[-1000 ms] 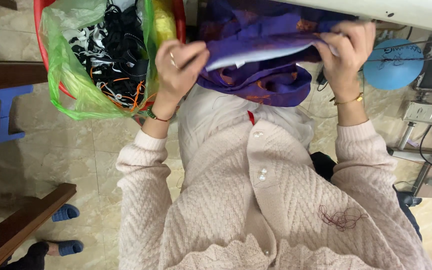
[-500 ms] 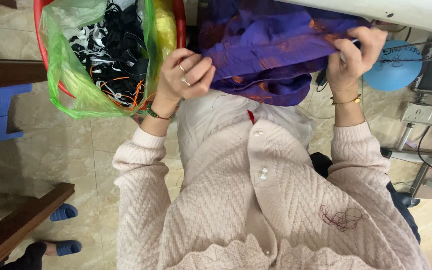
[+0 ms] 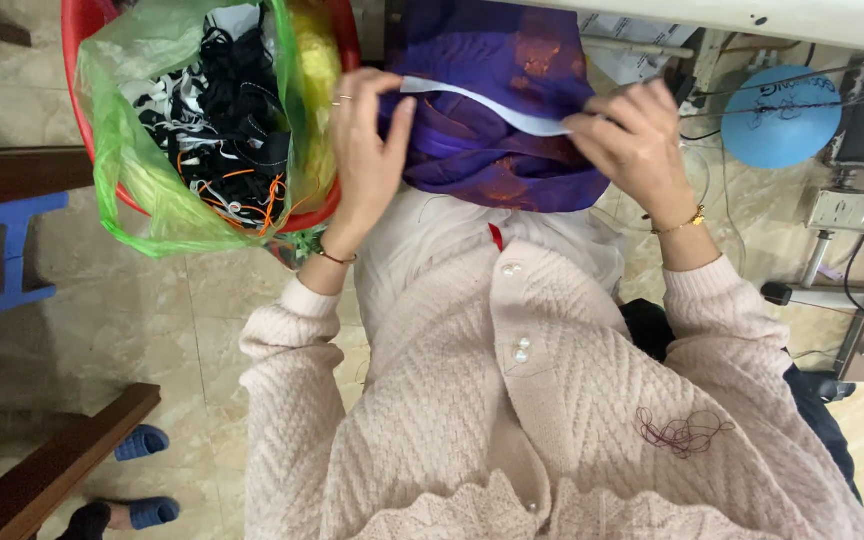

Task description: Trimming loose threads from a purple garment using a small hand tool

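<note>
At the bottom of the frame is the person's cream knitted cardigan, buttoned down the middle, with a tangle of dark red thread lying on it at lower right. At lower left, on the tiled floor, stand a pair of blue slippers beside a dark wooden bar.

Above the cardigan, at upper centre, both hands work on a purple cloth with orange patches, bunched in the lap just below the desk edge. A white strip runs across the cloth from hand to hand. The left hand, ringed and with a thin bracelet at the wrist, lies flat against the cloth's left side, fingers straight and close together, touching the strip's left end. The right hand, with a gold bracelet, has its fingers curled narrow, pinching the strip's right end against the cloth.

At upper left, touching the left hand's back, a red basin holds a green bag full of black and white trimmings. At upper right is a blue round thing, with metal legs below it.
</note>
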